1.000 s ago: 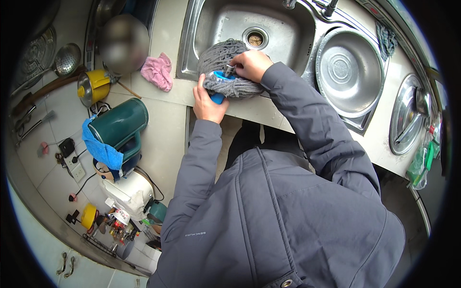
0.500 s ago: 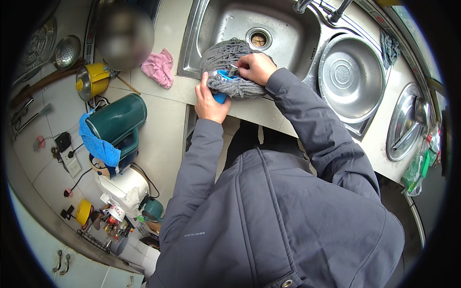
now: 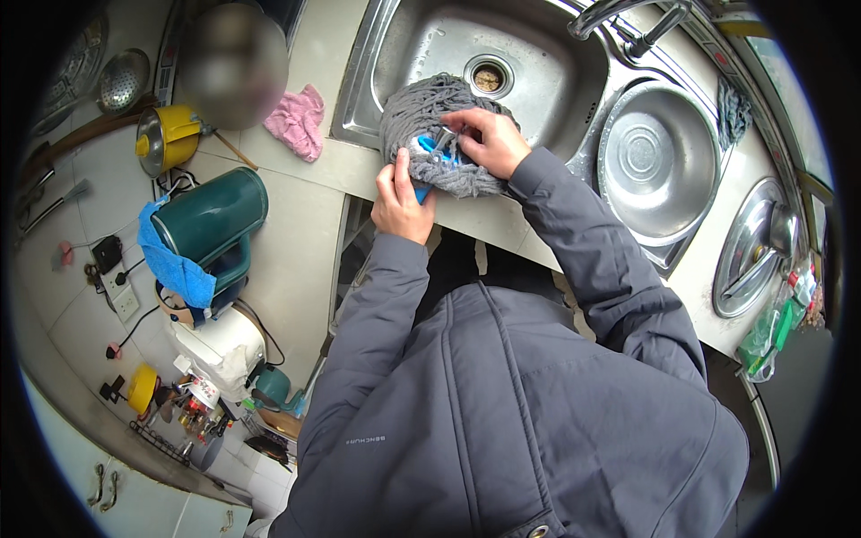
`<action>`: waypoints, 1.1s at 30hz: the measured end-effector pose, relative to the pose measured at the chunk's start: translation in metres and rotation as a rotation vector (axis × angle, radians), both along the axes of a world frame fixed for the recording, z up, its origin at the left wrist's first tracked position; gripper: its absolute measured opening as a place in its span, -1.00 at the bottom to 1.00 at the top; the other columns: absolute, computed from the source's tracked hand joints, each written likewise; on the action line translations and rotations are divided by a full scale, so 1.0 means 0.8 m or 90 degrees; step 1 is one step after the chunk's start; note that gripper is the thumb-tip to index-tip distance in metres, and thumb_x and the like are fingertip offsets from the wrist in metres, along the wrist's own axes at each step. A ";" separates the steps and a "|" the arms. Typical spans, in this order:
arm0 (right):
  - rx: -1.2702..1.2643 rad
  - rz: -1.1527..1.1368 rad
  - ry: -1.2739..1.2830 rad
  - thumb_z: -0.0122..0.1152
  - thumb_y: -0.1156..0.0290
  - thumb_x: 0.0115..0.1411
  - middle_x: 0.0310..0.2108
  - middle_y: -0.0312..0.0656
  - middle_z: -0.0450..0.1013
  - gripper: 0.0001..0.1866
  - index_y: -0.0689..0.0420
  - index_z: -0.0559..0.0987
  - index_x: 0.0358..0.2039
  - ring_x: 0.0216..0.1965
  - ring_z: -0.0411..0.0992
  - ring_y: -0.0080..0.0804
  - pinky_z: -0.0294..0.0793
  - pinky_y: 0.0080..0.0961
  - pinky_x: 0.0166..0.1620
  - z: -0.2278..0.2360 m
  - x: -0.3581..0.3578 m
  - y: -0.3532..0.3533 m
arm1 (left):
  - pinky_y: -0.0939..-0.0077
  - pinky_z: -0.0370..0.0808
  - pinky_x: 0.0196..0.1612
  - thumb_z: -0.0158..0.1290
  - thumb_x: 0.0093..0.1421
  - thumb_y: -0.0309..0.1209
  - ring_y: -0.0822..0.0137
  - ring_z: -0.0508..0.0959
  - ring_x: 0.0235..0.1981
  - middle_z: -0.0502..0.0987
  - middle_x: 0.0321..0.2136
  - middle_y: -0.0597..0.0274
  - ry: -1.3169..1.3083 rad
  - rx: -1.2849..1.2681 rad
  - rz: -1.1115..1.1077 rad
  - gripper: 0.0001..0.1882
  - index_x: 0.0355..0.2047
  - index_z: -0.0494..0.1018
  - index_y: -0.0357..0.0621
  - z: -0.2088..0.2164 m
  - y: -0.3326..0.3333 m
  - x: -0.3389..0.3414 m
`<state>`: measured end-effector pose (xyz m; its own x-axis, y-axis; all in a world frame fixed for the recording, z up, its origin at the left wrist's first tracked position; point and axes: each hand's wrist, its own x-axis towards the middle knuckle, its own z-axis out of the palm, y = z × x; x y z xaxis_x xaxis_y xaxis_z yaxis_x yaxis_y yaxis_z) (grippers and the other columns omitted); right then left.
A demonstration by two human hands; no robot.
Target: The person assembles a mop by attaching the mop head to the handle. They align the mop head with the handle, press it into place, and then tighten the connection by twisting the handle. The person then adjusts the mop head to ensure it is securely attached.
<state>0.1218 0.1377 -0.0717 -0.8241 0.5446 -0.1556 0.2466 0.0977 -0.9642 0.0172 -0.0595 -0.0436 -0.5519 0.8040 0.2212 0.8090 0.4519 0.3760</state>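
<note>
A grey string mop head [image 3: 420, 112] with a blue and white plastic centre lies bunched over the near edge of the steel sink [image 3: 363, 90]. My left hand [image 3: 404, 204] is closed on its near left side, at the blue plastic, with the thumb and fingers pressed against it. Over the centre, my right hand [image 3: 491, 142] has its fingers bent in a pinch among the strands. What lies between those fingertips is too small to make out.
A steel basin [image 3: 659, 161] sits right of the sink, under the faucet [image 3: 619, 18]. A pink cloth [image 3: 296, 124] lies on the left counter near a green kettle-like container [image 3: 215, 215] draped with a blue cloth [image 3: 175, 260]. A pot lid [image 3: 753, 242] rests far right.
My right hand has shifted slightly right and nearer, its index finger now reaching across the strands. The left hand keeps its hold on the mop head. The whole view has tilted a little.
</note>
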 end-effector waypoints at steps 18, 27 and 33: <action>-0.109 -0.072 -0.141 0.46 0.24 0.13 -0.31 -0.07 0.63 -0.40 0.34 0.51 0.08 -0.31 0.61 -0.30 0.59 -0.40 -0.16 0.016 -0.004 -0.026 | 0.12 0.63 -0.13 0.44 -0.24 -0.41 0.02 0.60 -0.12 0.43 -0.05 0.18 -0.179 0.047 0.049 -0.01 0.29 0.33 0.17 0.008 0.010 -0.011; 0.271 -0.086 -0.015 0.28 0.29 0.25 0.06 0.07 0.50 -0.53 0.28 0.54 0.10 -0.04 0.48 0.03 0.47 -0.21 0.08 0.067 0.043 -0.105 | 0.14 0.64 -0.11 0.49 -0.24 -0.34 0.02 0.59 -0.08 0.41 0.00 0.15 -0.170 0.037 0.037 0.06 0.33 0.25 0.14 0.010 0.013 -0.018; 0.211 -0.095 0.012 0.30 0.32 0.25 0.05 0.01 0.50 -0.60 0.26 0.58 0.04 0.01 0.48 -0.02 0.49 -0.23 0.06 0.060 0.045 -0.090 | 0.10 0.62 -0.07 0.50 -0.23 -0.29 -0.01 0.57 -0.03 0.37 0.05 0.12 -0.138 0.001 0.052 0.11 0.36 0.19 0.13 0.009 0.017 -0.013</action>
